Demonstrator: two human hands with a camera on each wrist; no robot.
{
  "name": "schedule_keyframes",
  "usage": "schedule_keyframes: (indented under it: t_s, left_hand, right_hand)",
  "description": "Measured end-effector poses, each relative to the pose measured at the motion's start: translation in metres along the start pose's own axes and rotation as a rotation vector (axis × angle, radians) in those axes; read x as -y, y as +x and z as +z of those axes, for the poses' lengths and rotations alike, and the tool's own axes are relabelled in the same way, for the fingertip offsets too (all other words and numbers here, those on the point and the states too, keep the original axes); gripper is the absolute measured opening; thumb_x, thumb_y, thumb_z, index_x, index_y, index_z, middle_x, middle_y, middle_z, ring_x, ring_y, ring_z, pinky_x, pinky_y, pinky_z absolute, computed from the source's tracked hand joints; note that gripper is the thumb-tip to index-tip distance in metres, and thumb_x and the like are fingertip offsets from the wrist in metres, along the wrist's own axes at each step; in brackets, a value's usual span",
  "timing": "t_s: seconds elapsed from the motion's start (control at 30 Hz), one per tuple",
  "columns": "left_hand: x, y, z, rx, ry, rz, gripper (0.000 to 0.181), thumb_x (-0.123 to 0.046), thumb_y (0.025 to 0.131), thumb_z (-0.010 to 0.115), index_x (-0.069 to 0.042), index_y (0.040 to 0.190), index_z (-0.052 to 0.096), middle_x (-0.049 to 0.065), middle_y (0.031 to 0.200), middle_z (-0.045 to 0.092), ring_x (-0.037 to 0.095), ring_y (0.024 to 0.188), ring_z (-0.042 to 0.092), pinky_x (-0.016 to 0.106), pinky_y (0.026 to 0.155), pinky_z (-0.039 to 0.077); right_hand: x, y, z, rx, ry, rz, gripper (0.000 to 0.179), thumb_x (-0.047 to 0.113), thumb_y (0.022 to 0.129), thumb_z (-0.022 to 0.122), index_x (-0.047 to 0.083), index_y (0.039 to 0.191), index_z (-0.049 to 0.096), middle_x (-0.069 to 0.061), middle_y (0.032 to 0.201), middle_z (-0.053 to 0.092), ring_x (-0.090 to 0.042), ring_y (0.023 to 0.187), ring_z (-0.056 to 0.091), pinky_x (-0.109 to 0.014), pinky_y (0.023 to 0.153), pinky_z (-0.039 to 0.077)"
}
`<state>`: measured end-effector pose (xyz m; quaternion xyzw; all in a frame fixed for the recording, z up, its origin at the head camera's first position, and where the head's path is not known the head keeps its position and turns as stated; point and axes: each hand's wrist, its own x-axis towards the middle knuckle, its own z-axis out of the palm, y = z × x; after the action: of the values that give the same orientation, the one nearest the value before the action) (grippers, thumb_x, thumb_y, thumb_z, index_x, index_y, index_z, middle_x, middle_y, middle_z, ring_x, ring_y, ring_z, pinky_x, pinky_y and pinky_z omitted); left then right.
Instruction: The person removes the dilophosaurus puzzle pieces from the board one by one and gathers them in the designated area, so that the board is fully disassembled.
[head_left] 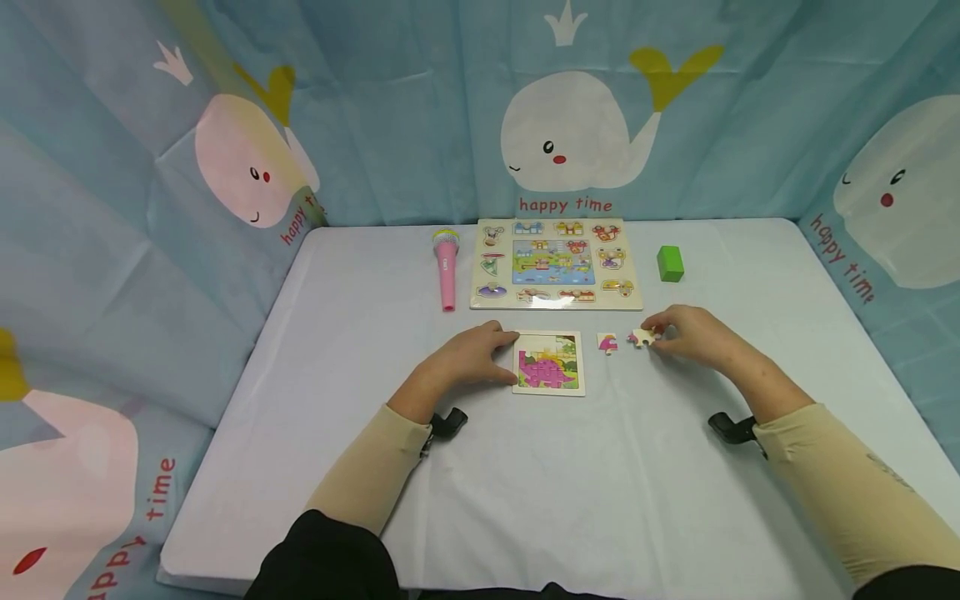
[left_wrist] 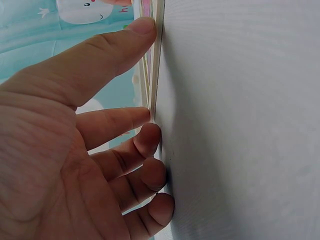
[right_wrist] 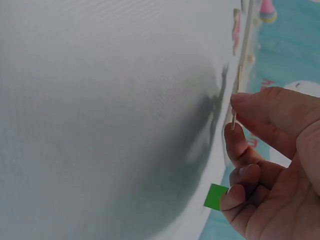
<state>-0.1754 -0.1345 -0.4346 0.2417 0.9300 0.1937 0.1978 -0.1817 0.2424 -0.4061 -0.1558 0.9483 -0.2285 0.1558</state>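
Observation:
My left hand (head_left: 470,354) is at the left side of a small jigsaw puzzle board (head_left: 550,392) with a pink dinosaur picture. The thumb and index fingertip touch its left edge, as the left wrist view also shows; the other fingers rest on the cloth. To the right, my right hand (head_left: 697,336) pinches a jigsaw piece (head_left: 643,337) between thumb and fingertips, just above the table. In the right wrist view this piece (right_wrist: 234,119) is seen edge-on. A loose pink and white jigsaw piece (head_left: 607,342) lies between the board and the right hand.
Behind the small puzzle lies a larger wooden puzzle board (head_left: 553,304) with several pictures. A pink toy microphone (head_left: 447,271) lies to its left, and a green block (head_left: 671,264) stands to its right. White cloth covers the table (head_left: 570,492); whale-printed curtains (head_left: 405,125) hang around it.

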Motion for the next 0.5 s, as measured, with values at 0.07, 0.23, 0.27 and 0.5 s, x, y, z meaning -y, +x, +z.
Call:
schedule_keyframes:
  t_s: [0.07, 0.23, 0.27, 0.5]
  left_hand:
    - [-0.0002, -0.0003, -0.0001, -0.001, -0.003, 0.0, 0.081, -0.043, 0.084, 0.085, -0.016, 0.153, 0.051, 0.0, 0.115, 0.054, 0.016, 0.101, 0.05, 0.03, 0.086, 0.047]
    - [-0.001, -0.0017, -0.0005, -0.003, -0.02, 0.002, 0.081, -0.042, 0.084, 0.085, -0.015, 0.152, 0.052, 0.0, 0.117, 0.055, 0.016, 0.102, 0.05, 0.03, 0.087, 0.047]
    - [-0.0012, -0.0019, -0.0005, -0.004, -0.024, 0.003, 0.08, -0.041, 0.084, 0.085, -0.015, 0.152, 0.052, 0.0, 0.117, 0.055, 0.016, 0.102, 0.051, 0.031, 0.087, 0.047]
    - [-0.0018, -0.0024, -0.001, -0.007, -0.022, 0.002, 0.08, -0.041, 0.084, 0.085, -0.015, 0.152, 0.052, 0.001, 0.118, 0.056, 0.016, 0.102, 0.051, 0.032, 0.089, 0.047]
  right_hand:
    - [-0.0016, 0.0013, 0.0024, -0.001, -0.001, -0.004, 0.034, 0.006, 0.09, 0.073, -0.003, 0.122, 0.07, -0.012, 0.1, 0.065, -0.033, 0.097, 0.054, -0.05, 0.086, 0.045]
    - [-0.0054, 0.0058, 0.0076, 0.004, -0.012, 0.002, 0.033, 0.006, 0.089, 0.074, -0.002, 0.121, 0.072, -0.009, 0.098, 0.065, -0.03, 0.095, 0.055, -0.047, 0.083, 0.046]
    - [-0.0058, 0.0068, 0.0083, 0.007, -0.014, 0.008, 0.033, 0.006, 0.089, 0.074, -0.001, 0.121, 0.072, -0.009, 0.099, 0.065, -0.03, 0.095, 0.055, -0.047, 0.083, 0.046]
    - [-0.0038, 0.0085, 0.0085, 0.017, -0.017, 0.023, 0.035, 0.008, 0.089, 0.074, -0.001, 0.122, 0.071, -0.012, 0.101, 0.065, -0.03, 0.094, 0.055, -0.046, 0.081, 0.047]
